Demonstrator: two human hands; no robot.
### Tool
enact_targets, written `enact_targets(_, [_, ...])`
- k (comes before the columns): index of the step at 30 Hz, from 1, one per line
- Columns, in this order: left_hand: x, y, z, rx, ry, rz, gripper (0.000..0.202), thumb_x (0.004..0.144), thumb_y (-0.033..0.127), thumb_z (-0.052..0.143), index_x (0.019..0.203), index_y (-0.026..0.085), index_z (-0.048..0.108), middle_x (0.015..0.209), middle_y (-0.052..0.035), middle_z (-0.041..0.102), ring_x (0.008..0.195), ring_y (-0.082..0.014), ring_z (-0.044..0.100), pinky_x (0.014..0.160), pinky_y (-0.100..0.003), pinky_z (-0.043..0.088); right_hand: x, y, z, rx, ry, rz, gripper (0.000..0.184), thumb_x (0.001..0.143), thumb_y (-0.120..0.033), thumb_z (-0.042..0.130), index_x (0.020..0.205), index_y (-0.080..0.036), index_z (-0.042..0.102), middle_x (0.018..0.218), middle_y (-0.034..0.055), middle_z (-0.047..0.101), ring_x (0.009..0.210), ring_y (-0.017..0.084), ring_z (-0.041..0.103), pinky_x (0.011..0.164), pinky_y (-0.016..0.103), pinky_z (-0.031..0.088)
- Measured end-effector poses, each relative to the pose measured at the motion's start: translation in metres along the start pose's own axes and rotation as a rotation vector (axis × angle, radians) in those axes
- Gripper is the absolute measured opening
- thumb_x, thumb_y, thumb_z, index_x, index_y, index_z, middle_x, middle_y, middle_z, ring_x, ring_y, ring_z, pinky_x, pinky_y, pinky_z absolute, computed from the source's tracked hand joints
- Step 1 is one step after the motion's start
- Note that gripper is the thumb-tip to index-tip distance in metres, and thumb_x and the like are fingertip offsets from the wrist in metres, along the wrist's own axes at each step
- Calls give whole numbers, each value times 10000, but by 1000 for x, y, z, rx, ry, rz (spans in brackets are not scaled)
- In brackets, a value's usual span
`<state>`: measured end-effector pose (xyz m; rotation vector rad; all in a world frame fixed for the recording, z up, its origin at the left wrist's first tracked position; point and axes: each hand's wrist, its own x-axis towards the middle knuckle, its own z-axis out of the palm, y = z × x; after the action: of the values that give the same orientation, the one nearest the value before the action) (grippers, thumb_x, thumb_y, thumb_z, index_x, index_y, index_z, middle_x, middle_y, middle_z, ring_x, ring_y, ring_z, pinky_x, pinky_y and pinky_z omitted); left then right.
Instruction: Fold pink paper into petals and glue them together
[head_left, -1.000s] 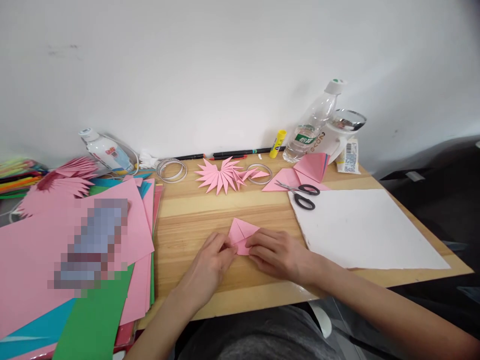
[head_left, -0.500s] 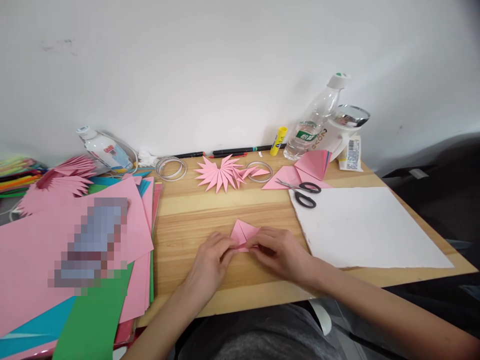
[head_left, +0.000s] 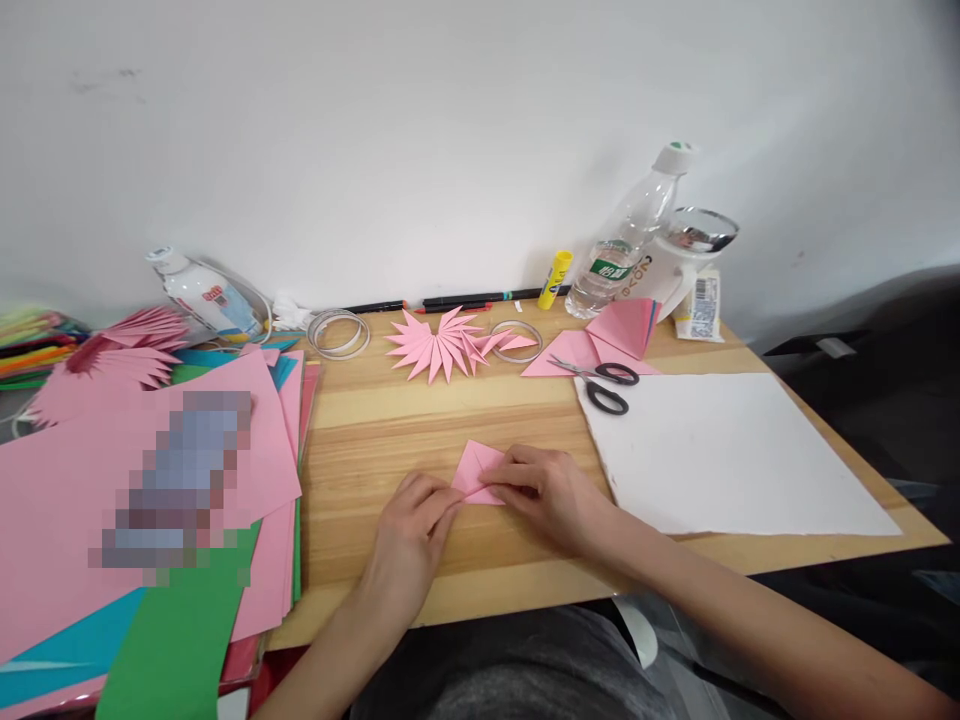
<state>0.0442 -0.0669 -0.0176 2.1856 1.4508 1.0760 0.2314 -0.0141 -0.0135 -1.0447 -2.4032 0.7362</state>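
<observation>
A small folded piece of pink paper (head_left: 473, 466) lies on the wooden table between my hands, with crease lines across it. My left hand (head_left: 415, 520) pinches its lower left corner between thumb and fingers. On the other side, my right hand (head_left: 547, 495) has its fingertips closed on the paper's right and middle part, covering some of it. Behind the hands lies a fan-shaped piece of folded pink paper (head_left: 436, 346) with many points.
Scissors (head_left: 609, 388) rest at the corner of a white board (head_left: 742, 460) on the right. A glue stick (head_left: 554, 280), a water bottle (head_left: 622, 245) and a mug (head_left: 686, 255) stand by the wall. Tape rolls (head_left: 339, 335) lie behind. Stacked coloured paper (head_left: 184, 635) fills the left.
The near flap of the pink paper now lies flatter and further folded. My left hand has shifted slightly left, and my right fingers sit more over the middle of the paper.
</observation>
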Motion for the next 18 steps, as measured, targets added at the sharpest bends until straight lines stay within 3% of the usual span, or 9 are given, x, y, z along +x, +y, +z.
enact_targets(3, [-6,0,-3,9,45,31,129,809,95,534,884,151,623,794,-51,633,731,-149,568,643,-274,490,3,-3,-3,25,-30,56,168,823,-166,548,874,-193,706,740,45,646,651,132,584,599,218,399])
enact_targets(8, [-2,1,-6,19,-69,-179,93,788,123,563,858,163,610,783,-35,645,714,-152,592,629,-276,498,6,-4,-5,62,-44,99,154,801,-159,574,869,-195,707,735,32,661,632,123,582,595,212,400])
enact_targets(13, [9,4,-7,66,-139,-276,115,778,82,541,748,164,616,748,-28,654,697,-162,600,625,-291,494,8,-6,-7,73,-48,108,157,795,-139,575,838,-193,716,707,26,660,604,115,569,571,205,382])
enact_targets(16, [2,6,-8,140,-130,-193,126,802,82,514,770,144,618,763,-51,654,708,-173,607,619,-300,504,7,-6,-6,78,-44,118,159,793,-130,575,829,-191,718,717,28,664,617,117,577,581,207,385])
enact_targets(18, [-9,8,-9,245,-73,7,181,847,82,444,895,99,618,895,-117,660,842,-208,614,717,-348,513,7,-5,-5,87,-36,120,156,788,-130,580,835,-185,718,722,30,668,618,117,579,583,208,389])
